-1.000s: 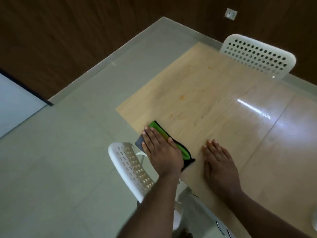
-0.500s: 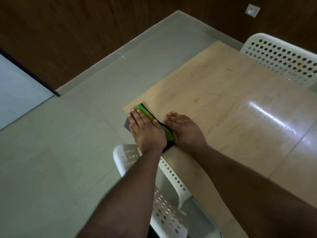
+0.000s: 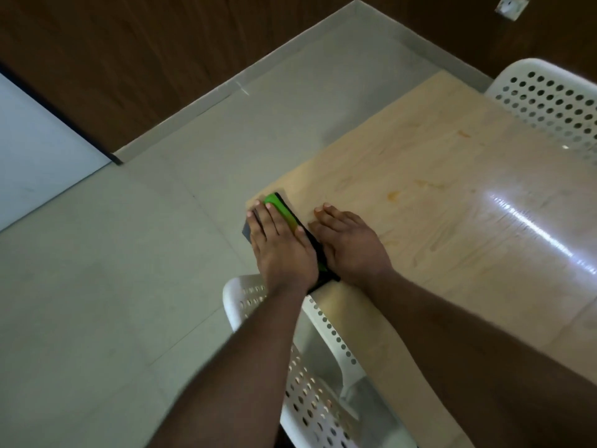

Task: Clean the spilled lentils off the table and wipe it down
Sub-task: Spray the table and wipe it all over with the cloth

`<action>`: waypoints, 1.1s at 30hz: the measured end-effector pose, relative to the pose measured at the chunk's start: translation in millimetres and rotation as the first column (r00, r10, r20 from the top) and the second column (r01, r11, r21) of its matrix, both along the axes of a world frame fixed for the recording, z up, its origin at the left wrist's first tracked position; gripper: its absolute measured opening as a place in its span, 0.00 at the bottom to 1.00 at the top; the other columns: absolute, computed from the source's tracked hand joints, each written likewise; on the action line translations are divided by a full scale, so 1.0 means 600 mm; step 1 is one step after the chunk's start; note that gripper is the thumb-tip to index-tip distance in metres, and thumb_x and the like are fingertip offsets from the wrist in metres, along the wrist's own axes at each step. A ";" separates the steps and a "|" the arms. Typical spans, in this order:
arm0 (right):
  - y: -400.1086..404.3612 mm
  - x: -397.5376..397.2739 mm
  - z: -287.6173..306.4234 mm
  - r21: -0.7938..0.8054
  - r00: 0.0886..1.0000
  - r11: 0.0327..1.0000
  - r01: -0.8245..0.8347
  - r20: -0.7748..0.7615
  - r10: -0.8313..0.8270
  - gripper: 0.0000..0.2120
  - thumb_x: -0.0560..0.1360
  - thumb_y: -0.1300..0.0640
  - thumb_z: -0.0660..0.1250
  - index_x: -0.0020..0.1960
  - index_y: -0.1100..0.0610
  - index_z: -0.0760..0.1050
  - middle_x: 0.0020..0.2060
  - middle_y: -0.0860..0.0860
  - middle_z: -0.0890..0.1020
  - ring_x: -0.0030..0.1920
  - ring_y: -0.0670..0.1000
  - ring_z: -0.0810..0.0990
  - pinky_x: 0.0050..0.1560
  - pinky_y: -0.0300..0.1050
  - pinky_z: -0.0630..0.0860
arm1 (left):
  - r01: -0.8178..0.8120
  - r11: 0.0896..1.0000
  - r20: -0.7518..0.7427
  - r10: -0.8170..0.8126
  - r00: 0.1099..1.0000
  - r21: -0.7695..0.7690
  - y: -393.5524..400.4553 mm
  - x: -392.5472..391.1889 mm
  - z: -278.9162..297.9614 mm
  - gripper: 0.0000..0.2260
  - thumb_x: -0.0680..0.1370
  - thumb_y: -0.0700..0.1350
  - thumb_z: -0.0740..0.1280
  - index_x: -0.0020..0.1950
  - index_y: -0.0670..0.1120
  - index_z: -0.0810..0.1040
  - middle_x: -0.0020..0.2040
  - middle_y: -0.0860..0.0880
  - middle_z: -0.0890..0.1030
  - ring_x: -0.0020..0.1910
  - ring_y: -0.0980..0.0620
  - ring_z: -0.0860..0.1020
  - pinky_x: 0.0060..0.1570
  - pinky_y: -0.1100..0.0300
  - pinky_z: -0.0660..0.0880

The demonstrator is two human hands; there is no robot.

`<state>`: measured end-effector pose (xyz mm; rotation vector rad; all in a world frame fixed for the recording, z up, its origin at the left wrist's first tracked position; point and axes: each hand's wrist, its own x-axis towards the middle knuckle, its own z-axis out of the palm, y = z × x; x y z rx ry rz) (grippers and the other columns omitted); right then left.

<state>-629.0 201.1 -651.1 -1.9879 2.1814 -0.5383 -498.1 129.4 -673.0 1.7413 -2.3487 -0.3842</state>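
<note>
A flat green-and-black cleaning tool (image 3: 279,205) lies on the near left corner of the pale wooden table (image 3: 452,270), with a grey part hanging over the edge. My left hand (image 3: 281,250) presses down on it, fingers stretched along its top. My right hand (image 3: 350,245) rests flat on the table just right of the tool, touching its black edge, holding nothing. Faint orange smears (image 3: 394,196) mark the wood beyond my right hand. I cannot make out single lentils.
A white perforated chair (image 3: 323,383) stands under my arms at the table's near edge. A second white chair (image 3: 549,101) is at the far side. Grey tiled floor (image 3: 129,286) lies to the left, dark wood wall behind, with a socket (image 3: 512,6).
Both hands slid along the table edge to its left corner with the tool. My right hand closed in beside the tool. Over the last half second they barely moved.
</note>
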 end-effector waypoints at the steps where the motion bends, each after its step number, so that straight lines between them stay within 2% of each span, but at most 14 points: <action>1: 0.001 -0.001 -0.004 -0.010 1.000 1.000 -0.004 -0.019 0.004 0.23 0.81 0.54 0.57 0.70 0.58 0.80 0.71 0.58 0.79 0.75 0.58 0.74 0.73 0.55 0.72 | -0.013 1.000 0.016 0.013 1.000 0.008 -0.037 -0.004 -0.002 0.33 0.86 0.55 0.47 0.85 0.37 0.49 0.86 0.39 0.48 0.85 0.38 0.44 0.84 0.46 0.46; 3: 0.001 -0.001 -0.008 -0.008 0.999 1.000 -0.007 -0.046 0.006 0.23 0.82 0.53 0.57 0.72 0.58 0.78 0.73 0.57 0.78 0.76 0.57 0.72 0.74 0.56 0.71 | -0.047 0.998 0.034 0.046 0.998 0.037 -0.094 -0.008 -0.006 0.33 0.85 0.55 0.45 0.85 0.36 0.49 0.86 0.38 0.48 0.85 0.37 0.45 0.83 0.46 0.44; 5: -0.002 -0.002 -0.008 0.010 0.998 1.000 -0.007 -0.060 0.008 0.23 0.83 0.53 0.56 0.74 0.57 0.76 0.74 0.56 0.76 0.78 0.56 0.71 0.75 0.55 0.69 | -0.074 0.996 0.037 0.073 0.997 0.054 -0.097 -0.011 -0.004 0.33 0.85 0.55 0.45 0.85 0.36 0.48 0.86 0.37 0.48 0.85 0.36 0.44 0.83 0.46 0.43; 10: -0.001 0.007 0.013 0.070 0.997 0.998 0.004 -0.079 0.002 0.27 0.83 0.46 0.53 0.75 0.56 0.76 0.74 0.57 0.76 0.77 0.56 0.71 0.74 0.56 0.71 | 0.008 0.998 -0.058 -0.004 0.998 0.070 0.069 0.011 0.024 0.32 0.87 0.52 0.51 0.86 0.39 0.46 0.87 0.42 0.43 0.85 0.42 0.39 0.84 0.47 0.50; 13: -0.003 0.005 0.010 0.065 0.996 0.998 -0.003 -0.093 0.009 0.27 0.82 0.46 0.53 0.75 0.56 0.76 0.74 0.57 0.76 0.77 0.56 0.71 0.74 0.56 0.71 | 0.041 0.995 -0.058 -0.035 0.998 0.096 0.091 0.020 0.024 0.31 0.87 0.52 0.51 0.86 0.40 0.45 0.87 0.44 0.43 0.85 0.43 0.39 0.83 0.48 0.52; 18: -0.007 -0.004 -0.008 0.041 0.996 0.999 -0.002 -0.085 0.005 0.24 0.84 0.50 0.54 0.76 0.55 0.75 0.76 0.55 0.74 0.79 0.54 0.68 0.76 0.55 0.69 | 0.030 0.998 0.038 -0.032 0.999 0.053 -0.049 -0.001 0.004 0.33 0.86 0.55 0.48 0.85 0.37 0.48 0.86 0.39 0.47 0.85 0.38 0.43 0.84 0.47 0.44; 22: -0.007 -0.004 -0.016 0.003 0.998 1.000 0.020 -0.067 -0.020 0.23 0.84 0.51 0.56 0.76 0.54 0.75 0.76 0.53 0.75 0.79 0.53 0.69 0.76 0.53 0.69 | 0.027 0.994 0.112 -0.040 0.993 0.108 -0.159 -0.003 -0.002 0.32 0.87 0.55 0.46 0.85 0.36 0.49 0.86 0.37 0.49 0.84 0.36 0.44 0.83 0.47 0.41; 25: -0.004 -0.001 -0.005 -0.005 0.998 1.000 0.019 -0.059 -0.019 0.23 0.84 0.51 0.56 0.75 0.54 0.77 0.75 0.54 0.76 0.78 0.54 0.71 0.74 0.54 0.71 | 0.056 0.997 0.107 -0.061 0.992 0.050 -0.101 0.007 0.011 0.32 0.87 0.55 0.47 0.85 0.36 0.48 0.86 0.37 0.48 0.85 0.36 0.45 0.84 0.46 0.43; 29: -0.004 -0.001 0.001 0.023 0.998 1.000 0.021 -0.052 -0.020 0.23 0.84 0.51 0.56 0.75 0.54 0.76 0.75 0.54 0.76 0.78 0.54 0.70 0.74 0.55 0.70 | 0.218 0.974 0.113 -0.223 0.968 0.056 0.032 0.045 0.032 0.32 0.87 0.54 0.46 0.85 0.37 0.44 0.86 0.38 0.45 0.85 0.39 0.41 0.84 0.46 0.48; 33: -0.002 0.000 -0.001 0.031 0.998 0.998 0.046 -0.036 -0.045 0.23 0.85 0.50 0.56 0.77 0.53 0.74 0.77 0.53 0.73 0.79 0.52 0.68 0.76 0.54 0.69 | 0.325 0.941 0.142 -0.335 0.931 0.090 0.034 0.066 0.035 0.32 0.87 0.56 0.43 0.86 0.39 0.43 0.86 0.40 0.42 0.85 0.42 0.39 0.84 0.47 0.49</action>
